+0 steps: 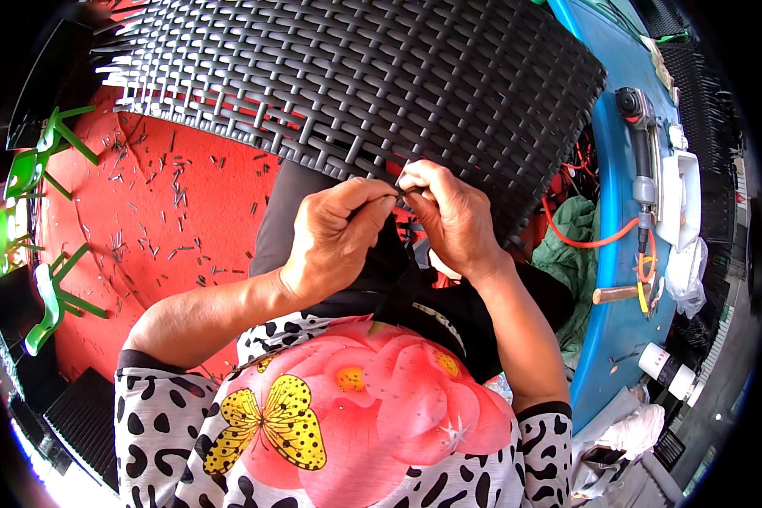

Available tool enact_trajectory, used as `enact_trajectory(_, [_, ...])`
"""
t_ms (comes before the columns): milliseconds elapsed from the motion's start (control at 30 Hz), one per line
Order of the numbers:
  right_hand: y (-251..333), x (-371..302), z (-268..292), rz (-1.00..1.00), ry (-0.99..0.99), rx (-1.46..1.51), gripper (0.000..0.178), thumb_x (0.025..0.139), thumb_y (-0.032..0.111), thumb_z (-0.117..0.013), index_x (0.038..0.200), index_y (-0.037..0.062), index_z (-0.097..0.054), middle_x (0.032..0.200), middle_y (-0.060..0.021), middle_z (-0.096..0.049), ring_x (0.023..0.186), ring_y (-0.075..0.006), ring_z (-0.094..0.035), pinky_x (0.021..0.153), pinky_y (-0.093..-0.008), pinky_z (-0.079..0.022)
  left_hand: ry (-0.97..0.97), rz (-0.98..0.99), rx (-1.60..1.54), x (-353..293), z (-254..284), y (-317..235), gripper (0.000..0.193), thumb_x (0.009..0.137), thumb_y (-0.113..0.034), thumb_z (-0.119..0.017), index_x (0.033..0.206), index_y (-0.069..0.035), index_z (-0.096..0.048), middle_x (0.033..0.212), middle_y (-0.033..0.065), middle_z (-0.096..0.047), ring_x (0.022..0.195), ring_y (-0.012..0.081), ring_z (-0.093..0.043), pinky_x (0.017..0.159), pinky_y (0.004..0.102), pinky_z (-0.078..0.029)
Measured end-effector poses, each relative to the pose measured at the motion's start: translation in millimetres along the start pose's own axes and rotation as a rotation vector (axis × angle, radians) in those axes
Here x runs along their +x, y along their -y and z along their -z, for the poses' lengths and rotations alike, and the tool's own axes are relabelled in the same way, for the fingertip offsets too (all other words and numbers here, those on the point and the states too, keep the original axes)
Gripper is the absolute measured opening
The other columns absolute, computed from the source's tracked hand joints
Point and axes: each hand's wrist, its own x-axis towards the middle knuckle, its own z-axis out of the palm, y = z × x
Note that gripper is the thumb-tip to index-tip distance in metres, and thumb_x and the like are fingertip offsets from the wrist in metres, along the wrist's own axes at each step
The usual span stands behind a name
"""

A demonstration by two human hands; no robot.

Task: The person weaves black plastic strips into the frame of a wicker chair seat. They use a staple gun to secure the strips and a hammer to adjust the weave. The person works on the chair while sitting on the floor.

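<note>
A large black woven wicker panel (372,80) lies tilted across my lap, its near edge running down to the right. My left hand (339,233) is closed at that edge, thumb and forefinger pinched together. Right against it, my right hand (453,216) pinches too, so the fingertips of both hands nearly meet. Between them shows a short bit of black wicker strand (402,193); its far end is hidden by the fingers and the weave. Loose strand ends stick out at the panel's far left corner.
Black offcuts (178,195) are scattered over the red floor (85,288). On the right, a blue table (601,339) carries an air tool (639,144) with an orange hose, a hammer (622,293) and a white spray can (665,368). Green-legged stools (51,309) stand at left.
</note>
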Motion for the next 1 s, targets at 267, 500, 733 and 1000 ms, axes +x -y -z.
enact_trajectory(267, [16, 3, 5, -0.272, -0.053, 0.000, 0.025, 0.078, -0.002, -0.058, 0.101, 0.0039, -0.047, 0.059, -0.0071, -0.054, 0.052, -0.0258, -0.058, 0.050, -0.0352, -0.046, 0.230, 0.019, 0.535, 25, 18, 26, 0.041, 0.083, -0.010, -0.057, 0.121, 0.002, -0.046, 0.059, 0.0100, -0.057, 0.054, 0.0154, -0.057, 0.052, 0.0301, -0.044])
enact_trajectory(500, [15, 16, 6, -0.269, 0.025, -0.140, 0.033, 0.078, 0.000, -0.060, 0.106, 0.0051, -0.043, 0.063, -0.0100, -0.057, 0.059, -0.0323, -0.059, 0.052, -0.0408, -0.045, 0.551, 0.377, 0.265, 52, 21, 16, 0.046, 0.084, -0.011, -0.056, 0.125, 0.002, -0.038, 0.052, 0.0074, -0.055, 0.041, 0.0141, -0.050, 0.040, 0.0289, -0.039])
enact_trajectory(733, [11, 19, 0, -0.271, 0.038, -0.158, 0.034, 0.078, 0.000, -0.062, 0.106, 0.0046, -0.043, 0.066, -0.0112, -0.059, 0.063, -0.0327, -0.061, 0.053, -0.0406, -0.046, 0.312, 0.535, -0.040, 37, 13, 8, 0.030, 0.089, -0.013, -0.051, 0.114, 0.002, -0.049, 0.054, 0.0043, -0.055, 0.039, 0.0087, -0.045, 0.038, 0.0235, -0.036])
enact_trajectory(1000, [8, 21, -16, 0.002, -0.104, -0.246, 0.034, 0.073, 0.000, -0.065, 0.103, 0.0024, -0.050, 0.092, -0.0178, -0.060, 0.072, -0.0327, -0.061, 0.059, -0.0370, -0.051, -0.079, 0.144, 0.117, 33, 16, 25, 0.015, 0.088, -0.009, -0.053, 0.094, 0.000, -0.063, 0.055, 0.0011, -0.055, 0.047, 0.0058, -0.048, 0.043, 0.0216, -0.037])
